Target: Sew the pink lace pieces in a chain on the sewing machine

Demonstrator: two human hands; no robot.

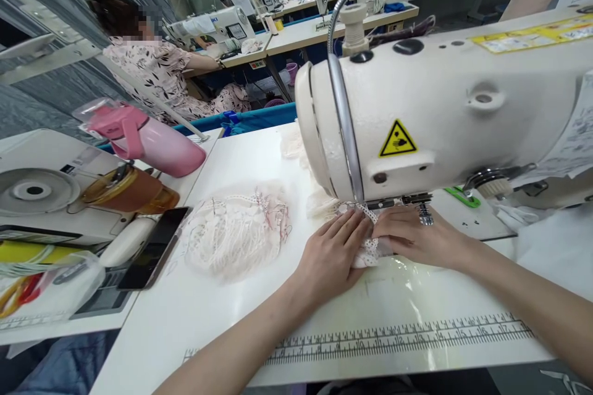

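A cream sewing machine stands over the work table, its needle area low on the left end of the head. Under it lies a piece of white lace fabric with a dotted trim. My left hand rests flat on this lace, fingers stretched toward the needle area. Close beside it, my right hand pinches the lace edge, its fingertips partly hidden by the fabric and machine. To the left, a gathered heap of cream lace with reddish threads lies on the table.
A printed ruler runs along the table's front edge. At left are a phone, a pink bottle, an amber cup and scissors. A person in a patterned top sits at another machine beyond.
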